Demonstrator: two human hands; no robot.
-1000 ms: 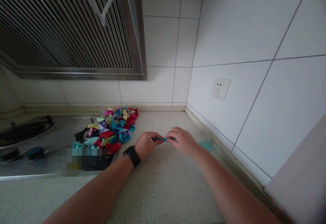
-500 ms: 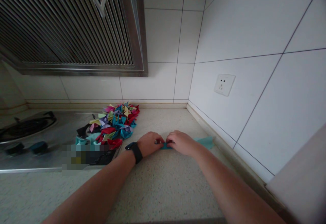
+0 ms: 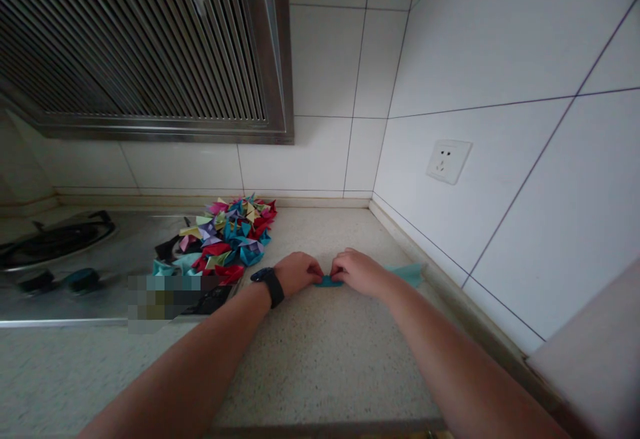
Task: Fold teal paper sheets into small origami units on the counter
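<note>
A small piece of blue folded paper (image 3: 329,282) lies on the speckled countertop between my two hands. My left hand (image 3: 299,271), with a dark watch (image 3: 269,284) on its wrist, pinches the paper's left end. The fingers of my right hand (image 3: 356,271) are closed on its right end. Fingertips cover parts of the paper, so its full folded shape is hidden. Partly behind my right wrist, a flat light teal sheet of paper (image 3: 409,274) rests near the right wall.
A heap of colourful folded paper pieces (image 3: 235,236) covers the right part of the gas stove (image 3: 135,232). A range hood (image 3: 150,129) hangs above it. The tiled right wall carries a socket (image 3: 449,161). The counter's front edge (image 3: 325,426) is close to me.
The view has shifted slightly. My fingers have moved a little apart along the blue paper, and more of it shows between them.
</note>
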